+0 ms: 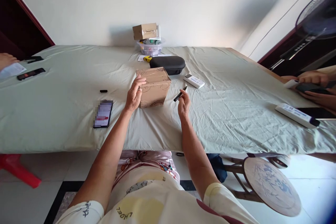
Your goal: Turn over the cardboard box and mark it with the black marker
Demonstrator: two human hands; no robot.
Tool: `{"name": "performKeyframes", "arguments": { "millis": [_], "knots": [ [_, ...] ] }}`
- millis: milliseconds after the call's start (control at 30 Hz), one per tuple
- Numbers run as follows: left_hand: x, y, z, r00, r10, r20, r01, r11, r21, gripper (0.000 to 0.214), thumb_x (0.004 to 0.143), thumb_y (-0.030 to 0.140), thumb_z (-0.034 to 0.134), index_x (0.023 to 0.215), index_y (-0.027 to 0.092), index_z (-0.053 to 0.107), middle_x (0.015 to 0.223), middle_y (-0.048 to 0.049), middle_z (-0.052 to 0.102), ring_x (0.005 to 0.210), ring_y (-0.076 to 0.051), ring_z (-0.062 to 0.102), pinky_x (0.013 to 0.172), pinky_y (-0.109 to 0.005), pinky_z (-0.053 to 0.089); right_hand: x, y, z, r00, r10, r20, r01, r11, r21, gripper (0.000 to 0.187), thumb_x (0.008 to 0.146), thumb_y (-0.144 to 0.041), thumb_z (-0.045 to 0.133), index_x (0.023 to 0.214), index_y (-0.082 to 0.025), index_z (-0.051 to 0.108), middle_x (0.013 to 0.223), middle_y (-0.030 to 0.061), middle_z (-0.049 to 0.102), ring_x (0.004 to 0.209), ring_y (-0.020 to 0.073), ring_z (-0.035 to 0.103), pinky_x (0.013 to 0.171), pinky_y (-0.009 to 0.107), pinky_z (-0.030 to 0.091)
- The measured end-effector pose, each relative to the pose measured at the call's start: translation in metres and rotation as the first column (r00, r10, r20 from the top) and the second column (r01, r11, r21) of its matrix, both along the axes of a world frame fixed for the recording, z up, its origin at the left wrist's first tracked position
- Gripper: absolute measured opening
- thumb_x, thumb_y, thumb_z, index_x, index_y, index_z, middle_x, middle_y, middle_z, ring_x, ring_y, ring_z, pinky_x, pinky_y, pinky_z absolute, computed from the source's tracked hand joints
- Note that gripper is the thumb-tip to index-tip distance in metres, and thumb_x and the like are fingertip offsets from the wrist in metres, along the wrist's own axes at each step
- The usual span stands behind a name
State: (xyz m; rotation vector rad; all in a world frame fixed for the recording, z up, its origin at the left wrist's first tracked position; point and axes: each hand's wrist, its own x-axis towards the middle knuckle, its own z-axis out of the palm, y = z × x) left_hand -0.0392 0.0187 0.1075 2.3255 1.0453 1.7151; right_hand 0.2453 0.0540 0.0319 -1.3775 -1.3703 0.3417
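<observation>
A brown cardboard box (154,86) with swirling lines drawn on it stands on the pale green tablecloth (65,77). My left hand (134,95) rests on the box's left side, fingers curled over its top edge. My right hand (183,104) is just to the right of the box, apart from it, and pinches a black pen (180,94) whose tip points up and to the right. A small black pen cap (103,91) lies on the cloth to the left of the box.
A phone (103,113) lies near my left forearm. Behind the box are a black case (168,64), a white remote (194,81), and a second box (145,30) on a plastic tub. Other people's hands show at both table ends. A round stool (271,186) stands at the lower right.
</observation>
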Motion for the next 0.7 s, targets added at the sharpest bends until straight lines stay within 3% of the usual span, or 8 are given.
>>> {"name": "performKeyframes", "arguments": {
  "millis": [100, 233, 367, 533, 600, 700],
  "knots": [
    [0.0, 0.001, 0.0, 0.999, 0.038, -0.017, -0.038, 0.999, -0.014, 0.044, 0.112, 0.05, 0.026, 0.127, 0.024, 0.059, 0.143, -0.0131, 0.066, 0.156, -0.027, 0.045, 0.13, -0.057, 0.036, -0.01, -0.003, 0.001, 0.998, -0.055, -0.014, 0.057, 0.982, 0.179, 0.051, 0.098, -0.034, 0.037, 0.142, -0.021, 0.058, 0.102, 0.0063, 0.063, 0.087, 0.0176, 0.065, 0.08, 0.031, 0.054],
    [0.001, 0.004, -0.001, 0.999, 0.05, -0.022, -0.05, 0.999, -0.017, 0.036, 0.112, 0.04, 0.029, 0.125, 0.024, 0.059, 0.142, -0.0124, 0.067, 0.155, -0.026, 0.046, 0.129, -0.055, 0.038, -0.033, -0.025, 0.013, 0.997, -0.05, -0.059, 0.07, 0.908, 0.412, 0.041, 0.103, -0.045, 0.045, 0.138, -0.026, 0.055, 0.096, 0.003, 0.057, 0.083, 0.0176, 0.063, 0.082, 0.035, 0.055],
    [0.002, 0.007, -0.005, 0.998, 0.047, -0.041, -0.047, 0.999, 0.004, 0.03, 0.108, 0.036, 0.038, 0.127, 0.023, 0.058, 0.143, -0.0133, 0.066, 0.156, -0.028, 0.045, 0.129, -0.055, 0.038, -0.059, -0.059, 0.029, 0.996, 0.053, 0.075, -0.086, 0.829, 0.553, 0.033, 0.108, -0.049, 0.038, 0.126, -0.029, 0.057, 0.089, 0.0027, 0.058, 0.081, 0.0199, 0.065, 0.082, 0.039, 0.057],
    [0.004, 0.007, -0.009, 0.998, 0.063, -0.028, -0.063, 0.998, 0.0, 0.039, 0.101, 0.032, 0.052, 0.139, 0.021, 0.051, 0.148, -0.0145, 0.062, 0.156, -0.029, 0.044, 0.132, -0.052, 0.036, -0.089, -0.082, 0.043, 0.88, 0.346, 0.326, -0.474, 0.691, 0.546, 0.025, 0.107, -0.043, 0.045, 0.119, -0.029, 0.061, 0.09, 0.0045, 0.067, 0.085, 0.0216, 0.069, 0.079, 0.039, 0.059],
    [0.003, 0.006, -0.009, 0.997, 0.068, -0.027, -0.069, 0.997, -0.042, 0.047, 0.1, 0.031, 0.054, 0.145, 0.022, 0.047, 0.153, -0.014, 0.059, 0.157, -0.029, 0.043, 0.132, -0.051, 0.036, -0.098, -0.081, 0.046, 0.84, 0.39, 0.377, -0.54, 0.67, 0.51, 0.024, 0.106, -0.04, 0.047, 0.122, -0.028, 0.061, 0.091, 0.005, 0.07, 0.085, 0.0217, 0.07, 0.08, 0.039, 0.06],
    [0.002, 0.006, -0.01, 0.997, 0.067, -0.037, -0.07, 0.995, -0.072, 0.05, 0.1, 0.034, 0.056, 0.148, 0.024, 0.045, 0.153, -0.013, 0.059, 0.158, -0.028, 0.041, 0.132, -0.05, 0.036, -0.107, -0.074, 0.049, 0.834, 0.406, 0.374, -0.549, 0.68, 0.486, 0.025, 0.105, -0.035, 0.047, 0.124, -0.028, 0.062, 0.094, 0.0057, 0.071, 0.087, 0.0213, 0.071, 0.083, 0.039, 0.06]
  ]
}}
